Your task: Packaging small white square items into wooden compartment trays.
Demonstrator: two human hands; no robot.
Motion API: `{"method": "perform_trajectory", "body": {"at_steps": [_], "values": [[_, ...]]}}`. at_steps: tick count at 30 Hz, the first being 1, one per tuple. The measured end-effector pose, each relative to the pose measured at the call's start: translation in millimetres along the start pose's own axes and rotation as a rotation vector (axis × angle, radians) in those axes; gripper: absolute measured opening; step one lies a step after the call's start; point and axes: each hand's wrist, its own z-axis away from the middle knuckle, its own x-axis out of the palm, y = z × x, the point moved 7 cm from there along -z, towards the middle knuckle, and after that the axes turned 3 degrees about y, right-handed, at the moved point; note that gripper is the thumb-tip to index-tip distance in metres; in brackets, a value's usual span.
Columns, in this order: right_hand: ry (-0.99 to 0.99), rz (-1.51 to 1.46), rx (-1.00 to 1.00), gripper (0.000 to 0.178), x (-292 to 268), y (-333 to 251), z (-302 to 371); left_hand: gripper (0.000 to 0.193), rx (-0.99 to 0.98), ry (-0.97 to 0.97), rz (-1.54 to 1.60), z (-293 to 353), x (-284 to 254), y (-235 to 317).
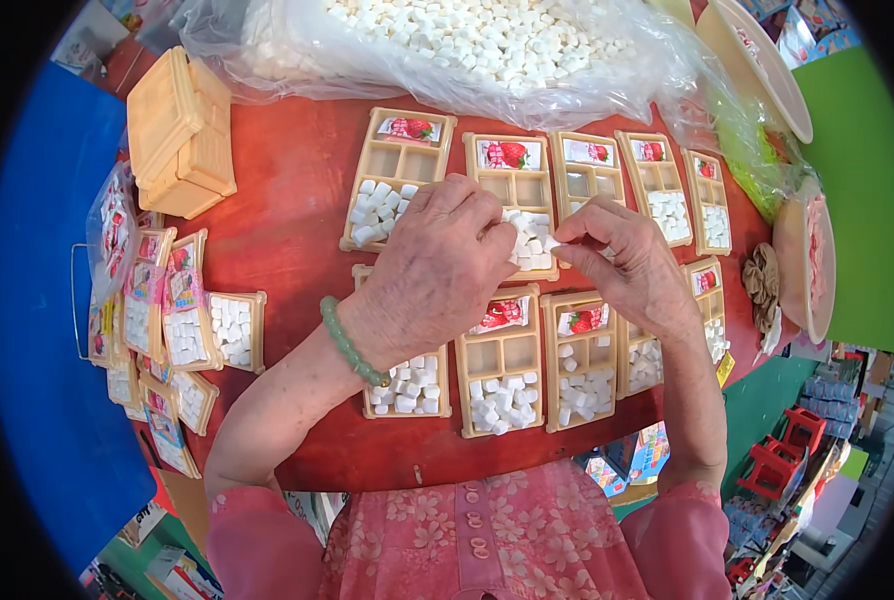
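Note:
Over the second tray of the back row, a beige divided tray (474,190), both my hands meet. It holds a strawberry-printed sachet (509,154) in its top section and small white marshmallows (533,228) below. My left hand (437,265), with a green bead bracelet (341,340) on its wrist, has curled fingers at the tray's left side; their tips are hidden, so what they hold cannot be made out. From the right, my right hand (632,262) pinches a white marshmallow (554,243) between thumb and forefinger, just above the tray's right edge.
Similar filled trays (501,400) stand in two rows on the red table (287,170). A clear bag of marshmallows (487,45) lies at the back. Stacked beige trays (182,135) are back left, packed trays (187,325) left. A pale bowl (817,265) sits at right.

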Motion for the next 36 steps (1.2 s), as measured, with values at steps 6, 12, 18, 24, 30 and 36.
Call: {"method": "perform_trajectory", "body": {"at_steps": [6, 12, 18, 24, 30, 36], "values": [[0.001, 0.021, -0.023, 0.011, 2, -3, 0, 0.017, 0.024, -0.009, -0.064, -2, 8, -1], [0.003, 0.021, -0.032, 0.011, 2, 0, -2, 0.006, 0.002, 0.032, -0.006, -1, 11, -8], [0.006, 0.055, -0.087, 0.011, 5, -8, -7, 0.006, -0.162, 0.094, 0.263, -1, -1, -25], [0.003, 0.123, -0.125, 0.011, 10, -16, -15, 0.005, -0.361, 0.143, 0.488, 6, -4, -42], [0.069, 0.038, -0.023, 0.01, -3, 2, -18, 0.006, -0.388, 0.128, 0.52, 9, -5, -46], [0.066, 0.006, 0.077, 0.007, -3, 14, -11, 0.017, -0.435, 0.057, 0.533, 9, 1, -47]]}}
